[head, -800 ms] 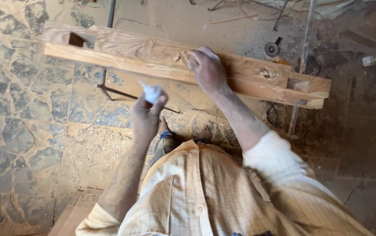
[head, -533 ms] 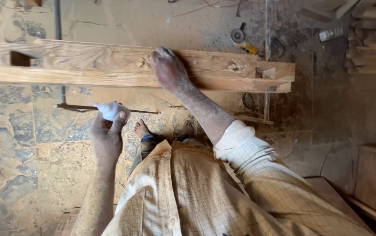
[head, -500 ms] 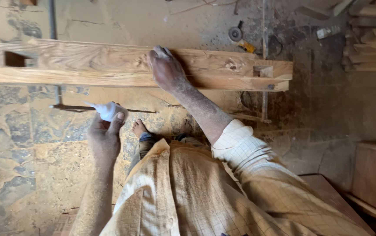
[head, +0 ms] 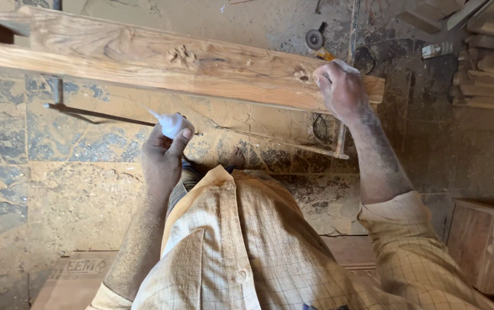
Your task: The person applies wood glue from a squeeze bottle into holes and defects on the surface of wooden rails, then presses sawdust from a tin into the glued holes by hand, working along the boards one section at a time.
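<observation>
A long pale wooden beam [head: 161,63] with knots and a square notch at its left end lies across the upper part of the head view. My right hand [head: 341,89] rests on the beam's right end, fingers curled over a small pale thing that I cannot make out. My left hand [head: 164,152] is held below the beam, apart from it, closed around a small white squeeze bottle [head: 169,122] whose thin nozzle points up and left. My checked beige shirt fills the lower middle of the frame.
A thin metal stand [head: 103,115] runs under the beam over a dusty stone floor. A small round wheel [head: 314,39] and a tube lie beyond the beam. Stacked timber [head: 488,63] sits at the upper right, a slatted wooden piece [head: 491,252] at the lower right.
My right hand has slid along the beam from its middle to its right end. The left hand keeps the white bottle below the beam. The view has shifted sideways.
</observation>
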A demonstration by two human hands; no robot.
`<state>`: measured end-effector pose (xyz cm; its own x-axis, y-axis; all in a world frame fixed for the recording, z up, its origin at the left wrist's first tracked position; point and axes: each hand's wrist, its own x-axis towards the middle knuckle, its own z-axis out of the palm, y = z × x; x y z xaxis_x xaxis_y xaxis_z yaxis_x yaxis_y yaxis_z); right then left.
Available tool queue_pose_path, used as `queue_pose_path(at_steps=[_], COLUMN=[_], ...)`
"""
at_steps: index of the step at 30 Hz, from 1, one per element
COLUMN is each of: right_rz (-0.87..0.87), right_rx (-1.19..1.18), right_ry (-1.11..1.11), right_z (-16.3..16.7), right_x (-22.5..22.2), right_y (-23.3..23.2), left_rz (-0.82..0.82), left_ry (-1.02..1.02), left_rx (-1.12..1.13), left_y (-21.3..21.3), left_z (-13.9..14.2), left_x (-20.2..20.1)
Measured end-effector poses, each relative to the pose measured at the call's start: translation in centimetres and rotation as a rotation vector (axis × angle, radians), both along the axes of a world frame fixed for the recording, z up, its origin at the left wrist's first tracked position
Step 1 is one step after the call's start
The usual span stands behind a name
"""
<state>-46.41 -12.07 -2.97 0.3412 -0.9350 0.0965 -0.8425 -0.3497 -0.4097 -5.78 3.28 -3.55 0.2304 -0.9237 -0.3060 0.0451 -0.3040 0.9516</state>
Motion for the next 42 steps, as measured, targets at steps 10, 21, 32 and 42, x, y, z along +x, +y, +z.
queue_pose_path(at_steps=[10, 21, 32, 42], right_rz=[0.177, 0.198, 0.225, 0.194], right_rx=[-0.200, -0.095, -0.124, -0.201], right_ry=[0.108, 0.144, 0.035, 0.023], right_z=[-0.4, -1.1, -0.5, -1.0], right_x=[0.8, 1.3, 2.4, 2.3], right_y=[-1.7, -2.2, -1.5, -1.6], left_rz=[0.049, 0.077, 0.080, 0.077], left_ry=[0.030, -0.106, -0.067, -0.107], left_rx=[0.024, 0.101, 0.060, 0.063], left_y=[2.0, 3.2, 3.1, 3.0], left_z=[1.2, 2.2, 1.6, 2.1], left_x=[-2.6, -3.2, -3.6, -4.0])
